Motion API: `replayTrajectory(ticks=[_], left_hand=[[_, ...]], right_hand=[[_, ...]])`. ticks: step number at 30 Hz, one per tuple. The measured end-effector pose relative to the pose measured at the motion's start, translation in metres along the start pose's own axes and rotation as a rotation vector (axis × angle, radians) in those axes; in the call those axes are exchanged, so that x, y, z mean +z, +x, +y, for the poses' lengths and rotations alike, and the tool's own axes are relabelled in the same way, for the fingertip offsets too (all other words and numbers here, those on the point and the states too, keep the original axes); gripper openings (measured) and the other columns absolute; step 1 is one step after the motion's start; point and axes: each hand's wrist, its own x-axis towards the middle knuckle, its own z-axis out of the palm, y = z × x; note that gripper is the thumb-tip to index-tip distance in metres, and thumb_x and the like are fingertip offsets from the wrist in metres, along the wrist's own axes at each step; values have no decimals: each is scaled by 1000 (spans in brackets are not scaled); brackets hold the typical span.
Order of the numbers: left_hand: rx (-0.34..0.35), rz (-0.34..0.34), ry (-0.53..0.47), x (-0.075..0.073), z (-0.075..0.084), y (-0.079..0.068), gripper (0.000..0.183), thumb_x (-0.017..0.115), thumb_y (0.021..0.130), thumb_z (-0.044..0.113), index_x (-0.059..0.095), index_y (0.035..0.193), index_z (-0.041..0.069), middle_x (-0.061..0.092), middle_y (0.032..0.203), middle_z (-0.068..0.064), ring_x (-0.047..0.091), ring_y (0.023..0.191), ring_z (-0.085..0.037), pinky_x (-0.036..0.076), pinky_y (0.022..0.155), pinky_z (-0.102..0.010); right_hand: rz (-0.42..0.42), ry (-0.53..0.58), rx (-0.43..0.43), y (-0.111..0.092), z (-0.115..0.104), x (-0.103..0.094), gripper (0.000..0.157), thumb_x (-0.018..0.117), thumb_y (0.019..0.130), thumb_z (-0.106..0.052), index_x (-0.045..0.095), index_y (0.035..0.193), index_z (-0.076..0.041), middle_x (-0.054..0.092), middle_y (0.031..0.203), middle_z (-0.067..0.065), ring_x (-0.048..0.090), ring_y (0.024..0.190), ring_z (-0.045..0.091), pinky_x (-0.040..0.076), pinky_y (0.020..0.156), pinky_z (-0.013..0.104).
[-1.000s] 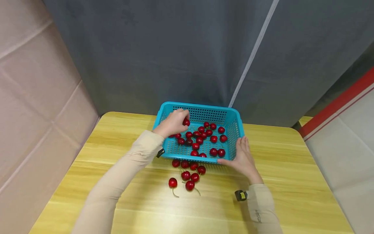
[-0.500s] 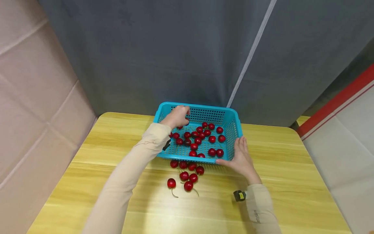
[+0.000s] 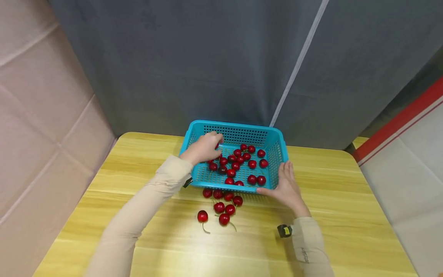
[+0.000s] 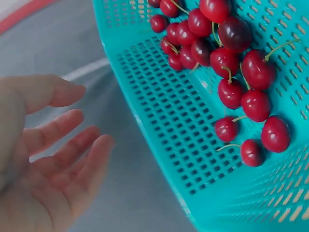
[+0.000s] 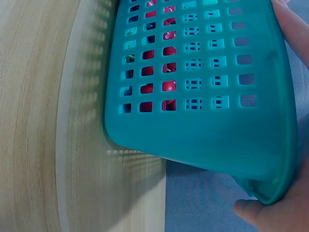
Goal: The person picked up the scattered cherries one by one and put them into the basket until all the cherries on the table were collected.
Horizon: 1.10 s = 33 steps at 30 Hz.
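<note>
A blue perforated plastic basket (image 3: 238, 188) holds many red cherries (image 3: 231, 173), some with stems. My left hand (image 3: 204, 148) is over the basket's left part, with cherries just under its fingertips in the head view. In the left wrist view this hand (image 4: 58, 154) has loosely bent fingers with nothing between them, beside the basket's rim (image 4: 140, 121). My right hand (image 3: 285, 188) holds the basket's near right corner, thumb on the front rim and fingers along the right side. In the right wrist view a fingertip (image 5: 246, 209) shows right at the rim's corner.
Several stemmed cherries (image 3: 224, 219) lie on the wooden table (image 3: 346, 207) in front of the basket, one (image 3: 202, 216) a little apart to the left. The basket stands at the table's far edge, before a grey curtain (image 3: 194, 65). A pale padded wall (image 3: 52, 154) is at left.
My left hand reached slightly forward over the basket, then drew back toward the near left; the cherry it held is out of its fingers. The right hand and basket have stayed put.
</note>
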Motion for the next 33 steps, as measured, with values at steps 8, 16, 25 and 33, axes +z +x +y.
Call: replayTrajectory(ticks=[8, 16, 25, 33], left_hand=[[143, 8, 43, -1, 20, -57, 23, 66, 80, 15, 57, 99, 5, 56, 92, -7, 51, 70, -15, 48, 64, -24], [195, -29, -2, 21, 29, -106, 21, 68, 77, 12, 60, 94, 3, 58, 90, -7, 56, 74, -16, 50, 64, -25], [135, -142, -69, 58, 24, -134, 23, 68, 72, 5, 62, 94, 0, 59, 90, -10, 56, 74, -16, 49, 61, -23], [71, -157, -95, 93, 11, -142, 31, 74, 68, 7, 62, 96, 0, 59, 93, -11, 58, 83, -22, 52, 72, -29]], right_hand=[[3, 7, -5, 1, 0, 1, 127, 67, 62, -66, 2, 140, 11, -13, 147, 25, -14, 135, 36, 8, 108, 54], [2, 17, -11, 1, 0, 1, 128, 68, 62, -65, 1, 140, 11, -14, 146, 26, -15, 135, 36, 7, 108, 53], [8, 20, -16, 1, 1, 0, 129, 68, 61, -66, 1, 139, 12, -13, 146, 27, -15, 135, 36, 7, 108, 53], [9, 18, -14, 1, 2, 0, 129, 68, 61, -66, 1, 139, 12, -12, 146, 27, -15, 135, 36, 8, 108, 54]])
